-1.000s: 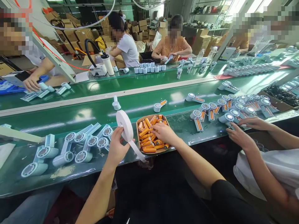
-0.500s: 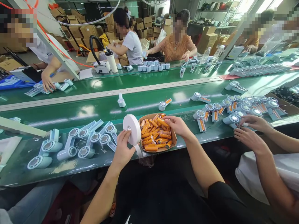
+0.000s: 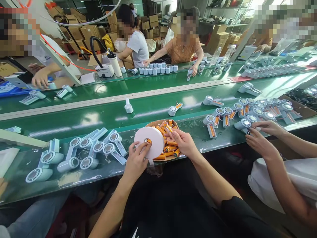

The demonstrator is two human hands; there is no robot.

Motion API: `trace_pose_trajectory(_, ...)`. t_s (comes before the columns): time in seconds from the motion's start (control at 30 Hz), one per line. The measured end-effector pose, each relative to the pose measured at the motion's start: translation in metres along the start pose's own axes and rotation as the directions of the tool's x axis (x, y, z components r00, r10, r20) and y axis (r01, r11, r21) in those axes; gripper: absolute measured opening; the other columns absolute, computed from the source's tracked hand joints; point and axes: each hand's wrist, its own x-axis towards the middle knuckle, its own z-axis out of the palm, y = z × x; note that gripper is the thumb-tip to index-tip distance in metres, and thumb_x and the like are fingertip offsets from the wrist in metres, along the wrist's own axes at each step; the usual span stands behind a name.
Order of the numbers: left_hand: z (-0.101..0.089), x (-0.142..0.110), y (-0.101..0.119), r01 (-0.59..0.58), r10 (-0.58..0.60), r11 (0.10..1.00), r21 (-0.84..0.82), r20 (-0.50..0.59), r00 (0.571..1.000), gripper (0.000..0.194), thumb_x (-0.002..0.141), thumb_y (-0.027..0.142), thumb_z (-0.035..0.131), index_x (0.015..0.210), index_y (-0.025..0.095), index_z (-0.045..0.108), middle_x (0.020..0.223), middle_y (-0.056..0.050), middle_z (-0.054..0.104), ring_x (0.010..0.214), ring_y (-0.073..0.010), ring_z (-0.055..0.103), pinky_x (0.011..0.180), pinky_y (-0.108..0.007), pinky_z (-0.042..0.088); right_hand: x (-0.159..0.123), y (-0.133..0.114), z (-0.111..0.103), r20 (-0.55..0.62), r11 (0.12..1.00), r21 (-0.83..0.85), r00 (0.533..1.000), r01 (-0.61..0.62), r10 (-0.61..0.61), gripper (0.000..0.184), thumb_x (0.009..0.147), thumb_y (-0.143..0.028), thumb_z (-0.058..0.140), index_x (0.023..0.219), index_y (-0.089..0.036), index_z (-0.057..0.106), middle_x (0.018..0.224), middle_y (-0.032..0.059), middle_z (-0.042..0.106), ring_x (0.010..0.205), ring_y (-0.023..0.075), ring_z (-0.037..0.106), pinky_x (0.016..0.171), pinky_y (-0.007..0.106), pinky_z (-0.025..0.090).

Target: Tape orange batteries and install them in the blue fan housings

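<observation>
My left hand grips a roll of white tape, its fingers at the core hole and the flat face turned towards me. A loose tape end hangs below the roll. My right hand pinches an orange cylindrical battery just above the pile. Beneath both hands, a shallow cardboard box holds many orange batteries; the roll covers its left part.
Pale blue fan-like housings lie left of my hands. More housings with orange batteries lie to the right, by a co-worker's hands. A green conveyor belt runs behind the bench, with co-workers across it.
The tape roll has moved right and turned its flat face to me, now covering part of the box. My right hand has drawn slightly down and towards the roll with the battery.
</observation>
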Motion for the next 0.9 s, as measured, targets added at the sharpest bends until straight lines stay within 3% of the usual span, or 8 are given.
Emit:
trace_pose_trajectory(0.1, -0.005, 0.003, 0.003, -0.054, 0.054, 0.998, 0.035, 0.001, 0.999, 0.068, 0.081, -0.006, 0.057, 0.141, 0.024, 0.069, 0.13, -0.008, 0.074, 0.127, -0.0326, 0.05, 0.106, -0.045, 0.053, -0.002, -0.004, 0.002, 0.007, 0.983, -0.178, 0.999, 0.052, -0.052, 0.062, 0.105, -0.068, 0.043, 0.107, -0.019, 0.082, 0.084, 0.0065, 0.079, 0.077, 0.0221, 0.071, 0.071, 0.029, 0.053)
trace_pose_trajectory(0.2, -0.011, 0.004, 0.003, -0.103, 0.102, 0.993, 0.062, 0.027, 0.994, 0.064, 0.086, -0.005, 0.056, 0.141, 0.026, 0.071, 0.131, -0.005, 0.075, 0.122, -0.0302, 0.053, 0.109, -0.043, 0.051, -0.002, -0.006, -0.001, 0.074, 0.949, -0.305, 0.996, 0.078, -0.059, 0.058, 0.108, -0.059, 0.041, 0.098, -0.019, 0.081, 0.07, 0.0029, 0.072, 0.062, 0.0169, 0.061, 0.063, 0.026, 0.046)
trace_pose_trajectory(0.27, -0.014, 0.004, 0.0, -0.116, 0.113, 0.991, 0.065, 0.051, 0.992, 0.063, 0.09, -0.003, 0.055, 0.142, 0.029, 0.071, 0.133, -0.004, 0.075, 0.118, -0.0287, 0.054, 0.109, -0.042, 0.051, 0.0, -0.008, -0.006, 0.155, 0.942, -0.328, 0.988, 0.073, -0.023, 0.051, 0.106, -0.055, 0.047, 0.095, -0.019, 0.081, 0.07, 0.0018, 0.071, 0.063, 0.016, 0.061, 0.064, 0.025, 0.047)
trace_pose_trajectory(0.33, -0.018, 0.004, -0.004, -0.11, 0.106, 0.992, 0.055, 0.074, 0.992, 0.065, 0.091, -0.002, 0.055, 0.144, 0.033, 0.069, 0.135, -0.002, 0.075, 0.115, -0.0277, 0.056, 0.108, -0.04, 0.052, 0.002, -0.009, -0.011, 0.249, 0.973, -0.229, 0.968, 0.035, 0.024, 0.04, 0.1, -0.052, 0.06, 0.107, -0.019, 0.082, 0.086, 0.0026, 0.078, 0.075, 0.0188, 0.068, 0.072, 0.027, 0.053)
trace_pose_trajectory(0.4, -0.022, 0.005, -0.009, -0.085, 0.081, 0.996, 0.034, 0.093, 0.992, 0.067, 0.092, 0.0, 0.055, 0.148, 0.036, 0.066, 0.137, -0.001, 0.075, 0.114, -0.0275, 0.057, 0.111, -0.042, 0.051, 0.005, -0.01, -0.014, 0.326, 0.999, -0.023, 0.944, -0.043, 0.048, 0.043, 0.091, -0.05, 0.073, 0.12, -0.019, 0.08, 0.104, 0.0035, 0.081, 0.093, 0.0233, 0.073, 0.085, 0.032, 0.058)
trace_pose_trajectory(0.53, -0.028, 0.013, -0.014, -0.046, 0.047, 0.999, -0.006, 0.104, 0.993, 0.064, 0.096, 0.007, 0.056, 0.151, 0.04, 0.063, 0.136, -0.001, 0.075, 0.113, -0.0273, 0.058, 0.124, -0.052, 0.043, 0.009, -0.007, -0.015, 0.383, 0.93, 0.294, 0.919, -0.221, 0.097, 0.047, 0.08, -0.047, 0.086, 0.117, -0.018, 0.081, 0.103, 0.0041, 0.081, 0.103, 0.0259, 0.076, 0.096, 0.039, 0.061)
trace_pose_trajectory(0.73, -0.039, 0.026, -0.011, -0.14, 0.138, 0.99, 0.012, 0.111, 0.984, 0.063, 0.096, 0.004, 0.052, 0.149, 0.036, 0.065, 0.135, 0.0, 0.076, 0.109, -0.0258, 0.061, 0.129, -0.055, 0.038, 0.011, -0.001, -0.018, 0.367, 0.902, 0.306, 0.912, -0.303, 0.182, 0.032, 0.073, -0.039, 0.093, 0.092, -0.017, 0.08, 0.094, 0.0028, 0.082, 0.092, 0.0217, 0.077, 0.092, 0.036, 0.061)
trace_pose_trajectory(0.9, -0.03, 0.027, -0.029, -0.314, 0.315, 0.948, 0.042, -0.023, 0.949, 0.078, 0.092, 0.004, 0.049, 0.16, 0.041, 0.05, 0.136, 0.004, 0.075, 0.101, -0.0264, 0.066, 0.125, -0.053, 0.042, 0.016, 0.007, -0.019, 0.413, 0.856, 0.352, 0.884, -0.378, 0.22, 0.037, 0.063, -0.039, 0.098, 0.083, -0.016, 0.077, 0.082, 0.0007, 0.08, 0.079, 0.0199, 0.076, 0.08, 0.032, 0.062)
